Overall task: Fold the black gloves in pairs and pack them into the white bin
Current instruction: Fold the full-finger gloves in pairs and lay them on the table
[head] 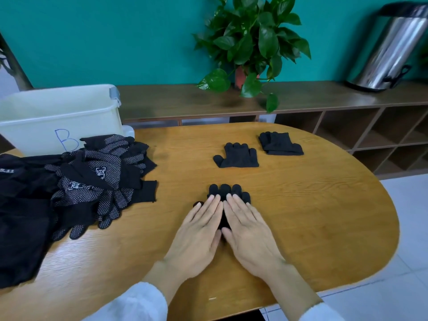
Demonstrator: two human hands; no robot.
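**A:** Where are the hands?

**B:** Both lie flat and open, palms down, side by side on a black glove (pixel 228 193) near the middle of the wooden table (pixel 312 216). The left hand (pixel 196 230) and the right hand (pixel 249 230) nearly touch along the inner edges. Neither grips anything; the fingers are stretched out and pressed on the cloth. Only the glove's fingertips show past the hands at twelve o'clock, with its thumb tip peeking out at about ten o'clock of the left hand.

**A:** One glove or a stacked pair under there?

**B:** I cannot tell; the hands cover most of it.

**A:** And the rest of the gloves?

**B:** At twelve o'clock from the hands, farther up the table, lies a flat glove (pixel 236 155) with fingers pointing away. At about one o'clock, just beside that, is a folded bundle (pixel 280 143), apart from it. At nine to ten o'clock sits the unsorted heap (pixel 108 177) (many show white grip dots and a printed mark), spilling over black cloth (pixel 23 216) at the table's left edge.

**A:** The bin?

**B:** The white bin (pixel 58 117) stands at ten o'clock, behind the heap, touching it at the front. A blue letter B is drawn on its near wall. Its inside is not visible from this angle.

**A:** Anything behind?

**B:** A potted plant (pixel 250 47) at twelve o'clock on a low shelf unit (pixel 347 126), and a steel urn (pixel 391 47) at two o'clock.
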